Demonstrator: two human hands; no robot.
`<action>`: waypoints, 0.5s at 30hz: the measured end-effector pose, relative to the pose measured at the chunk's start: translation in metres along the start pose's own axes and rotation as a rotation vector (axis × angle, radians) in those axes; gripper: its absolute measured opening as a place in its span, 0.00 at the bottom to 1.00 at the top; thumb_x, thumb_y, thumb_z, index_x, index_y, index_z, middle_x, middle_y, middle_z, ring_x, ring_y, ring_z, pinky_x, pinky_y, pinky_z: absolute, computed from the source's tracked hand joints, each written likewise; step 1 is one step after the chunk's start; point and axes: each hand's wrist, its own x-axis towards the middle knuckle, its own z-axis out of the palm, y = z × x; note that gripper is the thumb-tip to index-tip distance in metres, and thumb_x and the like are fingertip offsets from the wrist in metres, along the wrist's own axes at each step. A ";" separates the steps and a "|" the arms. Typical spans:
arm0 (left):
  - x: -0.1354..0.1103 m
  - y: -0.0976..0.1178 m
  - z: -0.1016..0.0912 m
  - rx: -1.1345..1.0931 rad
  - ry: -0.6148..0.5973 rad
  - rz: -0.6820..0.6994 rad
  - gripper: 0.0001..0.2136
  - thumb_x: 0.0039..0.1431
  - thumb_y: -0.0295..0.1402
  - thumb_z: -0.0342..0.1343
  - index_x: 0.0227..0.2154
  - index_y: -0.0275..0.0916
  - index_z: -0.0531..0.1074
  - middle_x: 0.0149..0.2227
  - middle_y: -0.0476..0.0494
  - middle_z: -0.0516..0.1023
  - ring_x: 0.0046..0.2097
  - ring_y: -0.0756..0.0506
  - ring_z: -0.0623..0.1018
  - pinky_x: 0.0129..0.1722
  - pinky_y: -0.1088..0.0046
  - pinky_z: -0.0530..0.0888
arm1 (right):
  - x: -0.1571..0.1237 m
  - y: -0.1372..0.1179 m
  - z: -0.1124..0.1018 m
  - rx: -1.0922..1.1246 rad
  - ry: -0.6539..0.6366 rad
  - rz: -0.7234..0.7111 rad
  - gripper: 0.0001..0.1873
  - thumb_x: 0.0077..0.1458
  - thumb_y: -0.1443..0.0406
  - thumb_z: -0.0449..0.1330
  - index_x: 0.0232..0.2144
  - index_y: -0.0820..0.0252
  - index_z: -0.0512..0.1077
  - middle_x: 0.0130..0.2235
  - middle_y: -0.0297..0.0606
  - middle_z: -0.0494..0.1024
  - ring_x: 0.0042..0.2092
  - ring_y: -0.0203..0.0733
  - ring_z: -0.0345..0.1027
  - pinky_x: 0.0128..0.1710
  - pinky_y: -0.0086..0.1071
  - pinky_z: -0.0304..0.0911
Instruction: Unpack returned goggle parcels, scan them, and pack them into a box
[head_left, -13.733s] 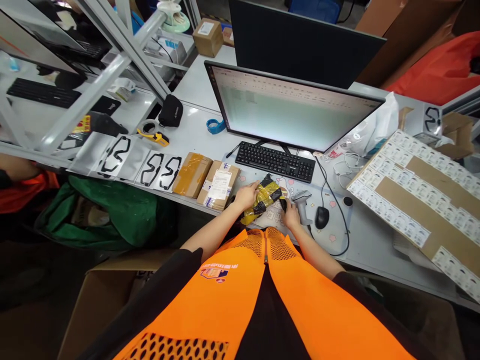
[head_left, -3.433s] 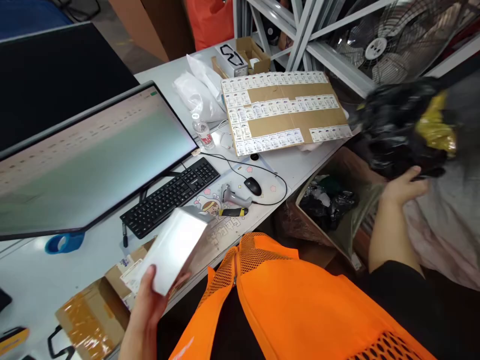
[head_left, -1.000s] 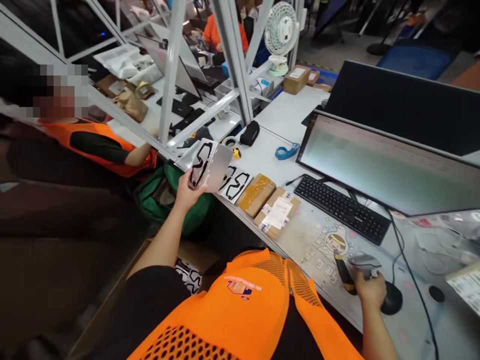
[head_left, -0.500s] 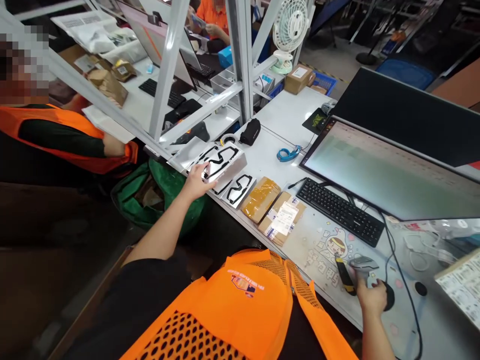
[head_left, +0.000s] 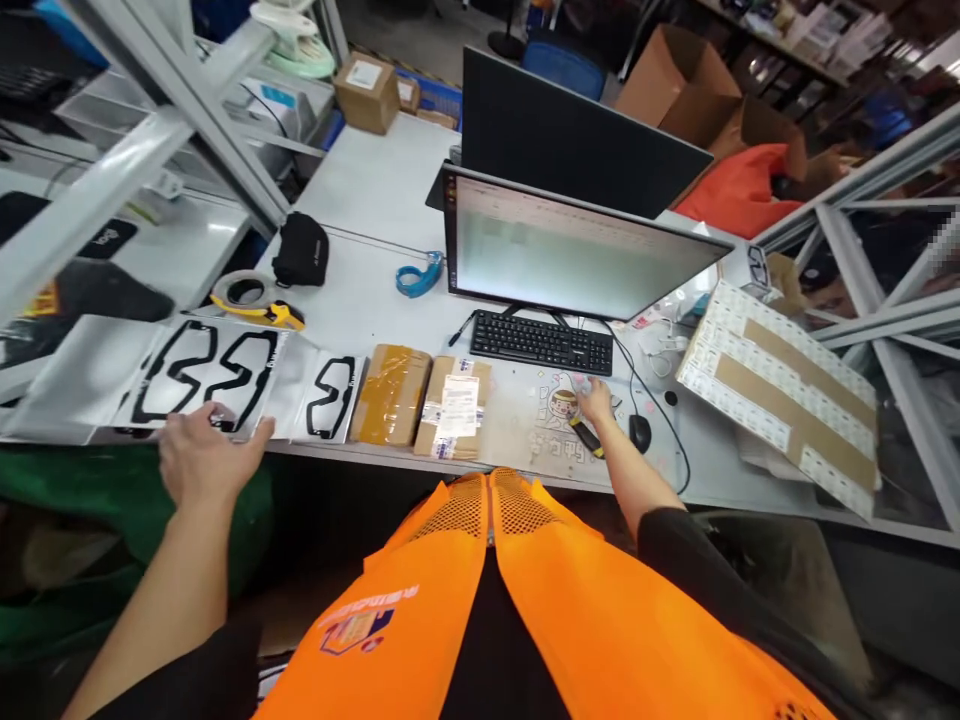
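We can read no word or number here; all print is too small or blurred. Just beyond our left hand (head_left: 202,455), the white boxes (head_left: 202,375) bear only a black goggle-shaped outline. Between our hands, a brown parcel (head_left: 482,400) carries a white shipping label (head_left: 459,405), illegible. By our right hand (head_left: 596,400), the desk mat (head_left: 525,420) shows a cartoon figure and blurred characters. Further right, the cardboard sheet (head_left: 780,385) holds rows of unreadable stickers.

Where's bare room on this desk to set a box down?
Between the black pouch, blue tape dispenser and taped parcels the desk is bare. White boxes pack the front edge by the left hand; clutter surrounds the keyboard.
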 end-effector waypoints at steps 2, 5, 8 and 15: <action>-0.008 0.006 -0.004 0.007 0.009 -0.019 0.43 0.61 0.62 0.55 0.69 0.35 0.62 0.75 0.20 0.54 0.75 0.21 0.58 0.71 0.39 0.62 | 0.020 -0.014 0.008 0.003 -0.052 -0.016 0.34 0.61 0.62 0.59 0.68 0.67 0.68 0.69 0.57 0.67 0.70 0.58 0.61 0.70 0.44 0.58; -0.031 0.024 -0.013 -0.023 0.069 0.002 0.49 0.62 0.64 0.52 0.73 0.30 0.56 0.78 0.16 0.44 0.77 0.17 0.49 0.73 0.36 0.54 | 0.040 -0.032 0.015 0.008 -0.111 -0.040 0.38 0.63 0.60 0.61 0.72 0.65 0.64 0.76 0.56 0.55 0.74 0.62 0.52 0.71 0.47 0.56; -0.060 0.056 -0.015 -0.095 0.158 0.181 0.41 0.65 0.58 0.53 0.71 0.31 0.60 0.77 0.20 0.50 0.78 0.24 0.52 0.75 0.41 0.54 | 0.051 -0.044 0.018 -0.023 -0.177 -0.054 0.40 0.65 0.58 0.61 0.74 0.63 0.60 0.80 0.53 0.43 0.77 0.67 0.40 0.72 0.55 0.53; -0.084 0.142 0.018 -0.178 -0.086 0.190 0.36 0.64 0.52 0.56 0.70 0.38 0.62 0.75 0.23 0.57 0.77 0.28 0.56 0.75 0.42 0.56 | 0.058 -0.035 0.012 -0.003 -0.228 -0.147 0.41 0.65 0.57 0.60 0.75 0.67 0.59 0.80 0.56 0.38 0.78 0.73 0.31 0.72 0.62 0.48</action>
